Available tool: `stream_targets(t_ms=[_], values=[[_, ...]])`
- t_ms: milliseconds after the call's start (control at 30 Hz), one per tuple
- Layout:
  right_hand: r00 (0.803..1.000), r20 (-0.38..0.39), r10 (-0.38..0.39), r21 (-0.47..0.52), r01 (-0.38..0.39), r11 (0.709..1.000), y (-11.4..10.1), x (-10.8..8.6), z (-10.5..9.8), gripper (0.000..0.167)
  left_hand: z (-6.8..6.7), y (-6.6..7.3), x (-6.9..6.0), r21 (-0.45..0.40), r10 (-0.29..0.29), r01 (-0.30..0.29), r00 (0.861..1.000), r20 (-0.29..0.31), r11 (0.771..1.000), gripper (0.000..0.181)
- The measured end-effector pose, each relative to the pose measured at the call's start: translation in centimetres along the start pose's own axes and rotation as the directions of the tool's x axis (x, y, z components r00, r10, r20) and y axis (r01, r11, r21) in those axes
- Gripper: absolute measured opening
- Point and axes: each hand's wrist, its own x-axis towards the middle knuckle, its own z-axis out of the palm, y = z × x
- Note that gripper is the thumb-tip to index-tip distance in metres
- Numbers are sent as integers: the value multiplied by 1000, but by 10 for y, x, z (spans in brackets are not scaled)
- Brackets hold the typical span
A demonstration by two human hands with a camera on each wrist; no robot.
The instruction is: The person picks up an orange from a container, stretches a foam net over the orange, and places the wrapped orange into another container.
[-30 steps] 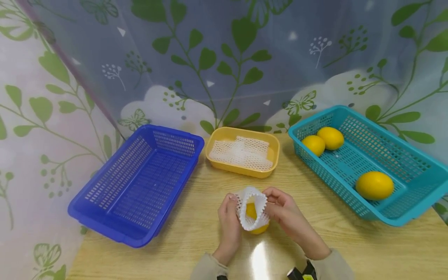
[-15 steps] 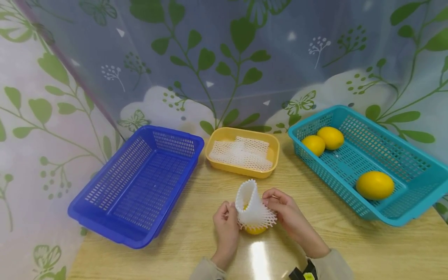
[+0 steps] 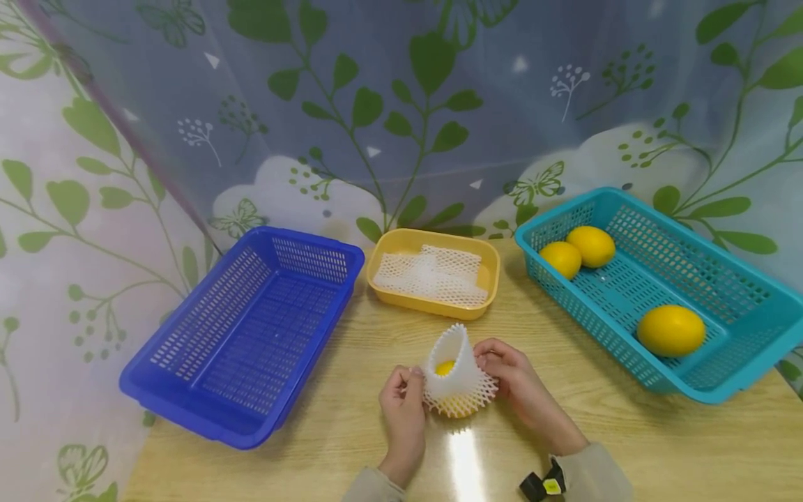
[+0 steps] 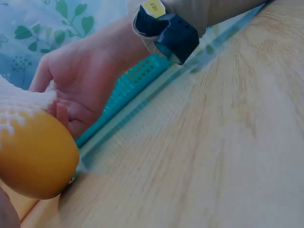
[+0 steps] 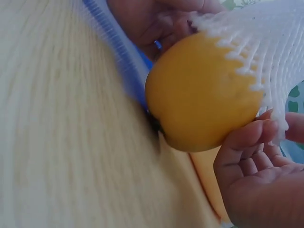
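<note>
A yellow fruit [image 5: 204, 95] stands on the table with a white foam net [image 3: 456, 376] drawn over its upper part; its lower part is bare in both wrist views. Through the net's raised, open top some yellow shows in the head view. My left hand [image 3: 403, 418] pinches the net's lower edge on the left side of the fruit. On the right side my right hand [image 3: 525, 390] pinches the same edge between thumb and fingers, also seen in the left wrist view [image 4: 85, 76].
A blue basket [image 3: 251, 341] with nothing in it stands at left. Behind the hands, a small yellow tray [image 3: 433, 305] holds more white nets [image 3: 433, 274]. The teal basket [image 3: 627, 296] at right contains three yellow fruits [image 3: 671, 331]. A patterned curtain hangs behind.
The net has come down further around the fruit, its lower edge spreading wide and its narrow top rising. The left hand has moved slightly left, away from the fruit.
</note>
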Motion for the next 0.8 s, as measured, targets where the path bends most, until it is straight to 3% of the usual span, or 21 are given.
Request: stream_targets(t_ms=[200, 367, 600, 700, 800], values=[[1000, 14, 19, 3, -19, 1000, 8, 1, -3, 15, 0, -3, 0, -38, 38, -38, 999, 14, 999, 33], [1000, -23, 19, -33, -19, 999, 13, 2, -5, 11, 2, -4, 0, 43, 77, -78, 997, 28, 996, 34], [998, -35, -46, -103, 42, 994, 20, 3, -8, 12, 2, -5, -2, 188, 112, -124, 991, 77, 974, 38], [995, -27, -96, -184, 90, 979, 25, 3, -10, 13, 1, -5, -2, 231, 136, -151, 988, 79, 961, 37], [988, -26, -152, -256, 141, 956, 29, 4, -11, 16, 1, -5, -1, 226, 127, -142, 989, 79, 964, 32]])
